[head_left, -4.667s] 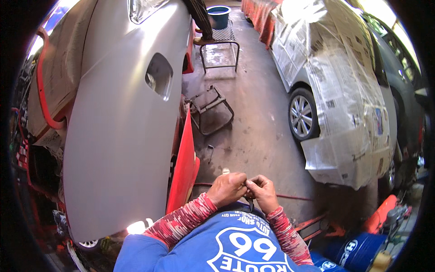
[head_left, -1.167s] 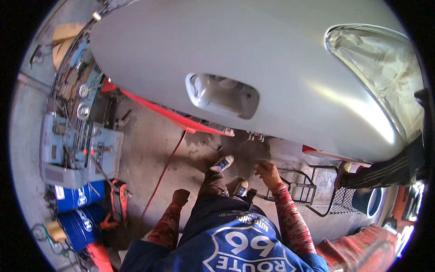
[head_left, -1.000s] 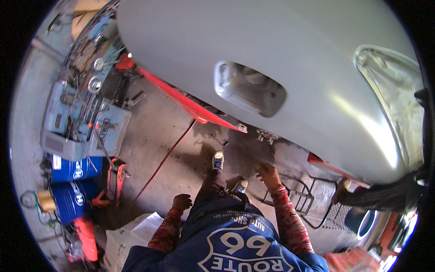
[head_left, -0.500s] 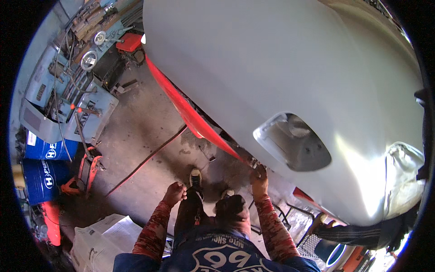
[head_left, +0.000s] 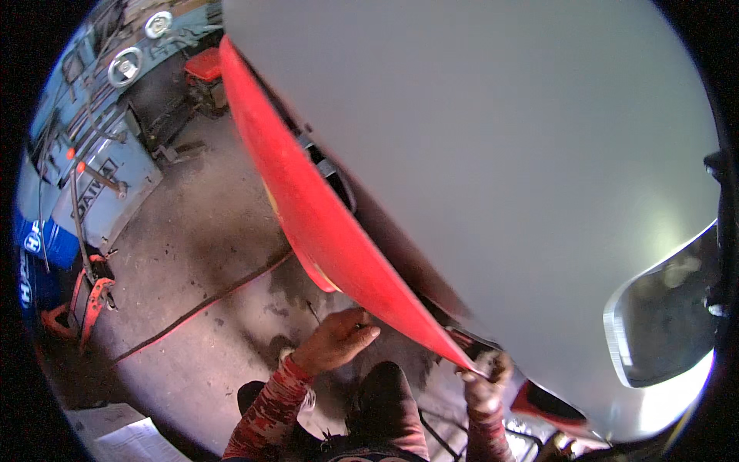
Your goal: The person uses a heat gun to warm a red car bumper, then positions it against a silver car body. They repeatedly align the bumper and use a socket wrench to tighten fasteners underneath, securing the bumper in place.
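A big grey car body panel (head_left: 493, 154) fills the upper right. Along its lower edge runs a long red car panel, bumper-like (head_left: 331, 239), with a dark gap between the two. My right hand (head_left: 485, 385) is closed at the near tip of the red panel, fingers around its edge. Beside that panel's lower side, my left hand (head_left: 332, 344) hovers apart from it. Its fingers are curled toward the thumb; whether something small is in them I cannot make out.
A blue-grey machine (head_left: 112, 181) with handwheels stands at the left. Near it are an orange-red floor tool (head_left: 92, 308) and blue drums (head_left: 54, 242). A hose (head_left: 204, 308) crosses the floor. White papers (head_left: 142, 443) lie at lower left. A black metal frame (head_left: 439, 435) stands near my right forearm.
My view has moved closer to the car and shifted right. The red panel's near end now sits farther from the grey body. My left hand has risen toward the red panel.
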Demonstrator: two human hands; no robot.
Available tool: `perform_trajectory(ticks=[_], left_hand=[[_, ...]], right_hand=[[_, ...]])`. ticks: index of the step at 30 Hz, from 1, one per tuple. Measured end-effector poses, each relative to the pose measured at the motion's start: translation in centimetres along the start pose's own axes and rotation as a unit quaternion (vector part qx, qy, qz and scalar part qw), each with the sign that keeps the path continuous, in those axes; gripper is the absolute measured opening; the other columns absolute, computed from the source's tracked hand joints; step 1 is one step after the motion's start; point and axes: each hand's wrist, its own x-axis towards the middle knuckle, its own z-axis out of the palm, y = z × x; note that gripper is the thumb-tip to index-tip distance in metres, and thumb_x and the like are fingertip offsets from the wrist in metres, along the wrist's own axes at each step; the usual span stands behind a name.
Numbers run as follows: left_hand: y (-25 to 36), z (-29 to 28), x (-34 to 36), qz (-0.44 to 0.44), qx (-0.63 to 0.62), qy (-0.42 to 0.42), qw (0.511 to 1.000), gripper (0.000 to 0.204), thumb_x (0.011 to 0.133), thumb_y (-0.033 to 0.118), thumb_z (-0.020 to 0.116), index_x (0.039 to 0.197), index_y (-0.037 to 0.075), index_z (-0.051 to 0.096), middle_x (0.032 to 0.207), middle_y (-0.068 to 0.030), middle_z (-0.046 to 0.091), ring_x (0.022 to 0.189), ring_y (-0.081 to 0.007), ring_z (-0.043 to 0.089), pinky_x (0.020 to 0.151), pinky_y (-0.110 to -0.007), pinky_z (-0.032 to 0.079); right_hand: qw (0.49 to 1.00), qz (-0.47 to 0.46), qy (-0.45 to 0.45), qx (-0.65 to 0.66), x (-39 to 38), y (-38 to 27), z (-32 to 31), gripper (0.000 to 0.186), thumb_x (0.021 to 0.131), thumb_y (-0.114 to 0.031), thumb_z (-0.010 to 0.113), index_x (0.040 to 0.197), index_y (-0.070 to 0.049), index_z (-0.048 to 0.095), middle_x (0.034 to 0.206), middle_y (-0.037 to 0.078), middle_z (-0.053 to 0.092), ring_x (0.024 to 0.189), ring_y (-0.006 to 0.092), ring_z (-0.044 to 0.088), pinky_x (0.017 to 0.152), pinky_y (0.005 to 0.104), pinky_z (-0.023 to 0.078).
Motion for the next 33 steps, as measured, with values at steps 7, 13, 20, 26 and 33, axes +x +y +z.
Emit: perform_trajectory(ticks=[7, 13, 20, 26, 33], left_hand=[[-23.3, 4.7, 1.7, -0.005, -0.044, 0.104, 0.994, 0.021, 0.098, 0.020, 0.046, 0.102, 0.003, 0.057, 0.082, -0.0033, 0.053, 0.073, -0.0126, 0.051, 0.063, -0.031, 0.045], [-30.4, 9.5, -3.9, -0.120, -0.453, 0.211, 0.858, 0.020, 0.098, 0.021, 0.052, 0.102, 0.003, 0.061, 0.075, -0.0024, 0.052, 0.063, -0.0148, 0.052, 0.053, -0.033, 0.044], [-23.4, 10.6, -7.1, -0.093, 0.043, 0.309, 0.946, 0.027, 0.096, 0.019, 0.056, 0.118, 0.003, 0.063, 0.071, 0.0020, 0.052, 0.063, -0.0098, 0.049, 0.057, -0.028, 0.043], [-17.4, 10.0, -9.4, -0.078, -0.001, 0.296, 0.952, 0.028, 0.096, 0.013, 0.050, 0.121, 0.003, 0.062, 0.082, -0.0001, 0.057, 0.072, -0.0108, 0.050, 0.064, -0.027, 0.045], [-5.9, 11.7, -8.3, 0.025, 0.133, 0.305, 0.943, 0.026, 0.096, 0.006, 0.052, 0.120, 0.001, 0.060, 0.094, -0.0045, 0.064, 0.084, -0.0127, 0.059, 0.075, -0.026, 0.050]], right_hand=[[0.975, -0.160, 0.052, 0.148, 3.8, 10.0, -0.1, 0.069, 0.075, -0.031, 0.079, 0.126, -0.005, 0.041, 0.115, 0.011, 0.053, 0.097, 0.0282, 0.054, 0.084, 0.0437, 0.046], [0.926, -0.313, -0.026, 0.211, 5.3, 5.9, 2.7, 0.042, 0.097, -0.027, 0.058, 0.132, -0.005, 0.049, 0.126, 0.019, 0.059, 0.108, 0.0321, 0.060, 0.094, 0.0519, 0.048], [0.924, -0.264, 0.053, 0.272, 6.6, 0.5, 5.9, 0.025, 0.090, -0.016, 0.068, 0.109, -0.001, 0.062, 0.107, 0.015, 0.067, 0.091, 0.0262, 0.067, 0.082, 0.0436, 0.057], [0.879, -0.338, 0.013, 0.336, 8.1, -1.7, 6.9, 0.006, 0.084, -0.002, 0.071, 0.086, 0.000, 0.066, 0.092, 0.012, 0.070, 0.080, 0.0208, 0.067, 0.078, 0.0389, 0.057], [0.873, -0.328, -0.056, 0.356, 8.0, -1.3, 6.5, 0.030, 0.079, -0.002, 0.079, 0.106, 0.001, 0.067, 0.102, 0.011, 0.071, 0.091, 0.0168, 0.066, 0.089, 0.0316, 0.050]])
